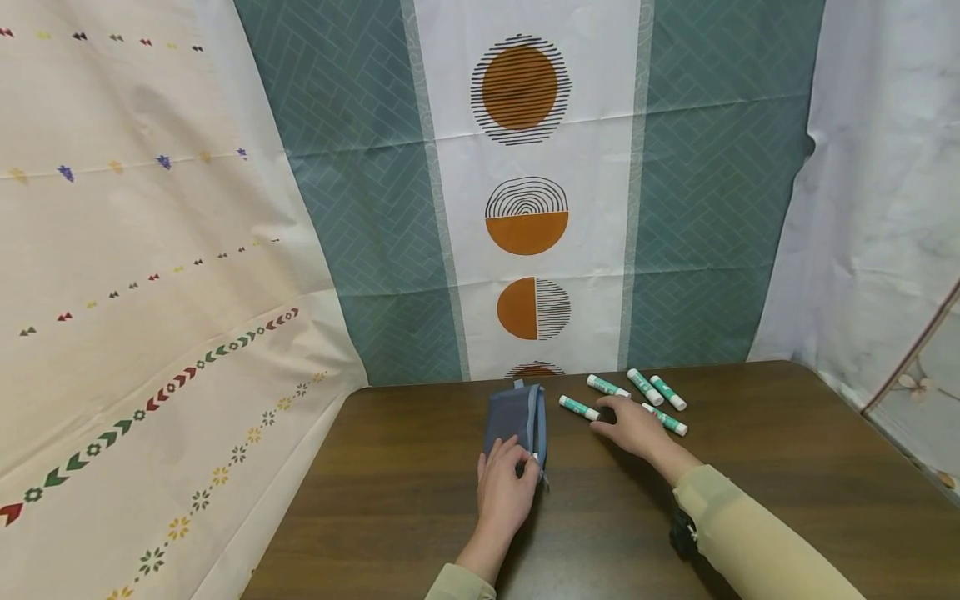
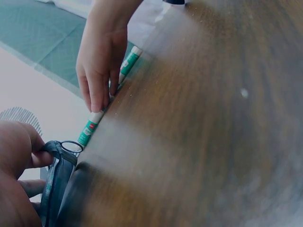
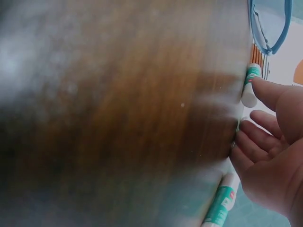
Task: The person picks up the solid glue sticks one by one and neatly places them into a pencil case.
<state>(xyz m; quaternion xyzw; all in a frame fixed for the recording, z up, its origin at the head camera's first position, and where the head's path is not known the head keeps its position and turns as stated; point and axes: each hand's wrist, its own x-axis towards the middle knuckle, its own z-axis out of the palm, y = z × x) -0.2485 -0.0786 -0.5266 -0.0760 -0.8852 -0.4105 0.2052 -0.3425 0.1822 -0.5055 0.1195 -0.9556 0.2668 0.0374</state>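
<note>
A blue-grey zip pouch (image 1: 510, 414) lies on the table, its zip side partly gaping. My left hand (image 1: 504, 492) pinches the pouch's near end; the left wrist view shows thumb and finger on the dark pouch (image 2: 56, 184) beside its ring. Right of the pouch, my right hand (image 1: 637, 429) hovers low by the white end of a green-and-white tube (image 1: 577, 407). In the right wrist view the thumb overlaps that tube (image 3: 252, 75), while the other fingers, loosely bent, are apart from it. Whether the thumb touches the tube is unclear.
More green-and-white tubes lie around the right hand: one behind it (image 1: 606, 385), two at the back right (image 1: 645, 387), (image 1: 668, 392) and one beside the wrist (image 1: 667, 420). The brown table (image 1: 390, 500) ends at a hanging patterned cloth (image 1: 712, 208).
</note>
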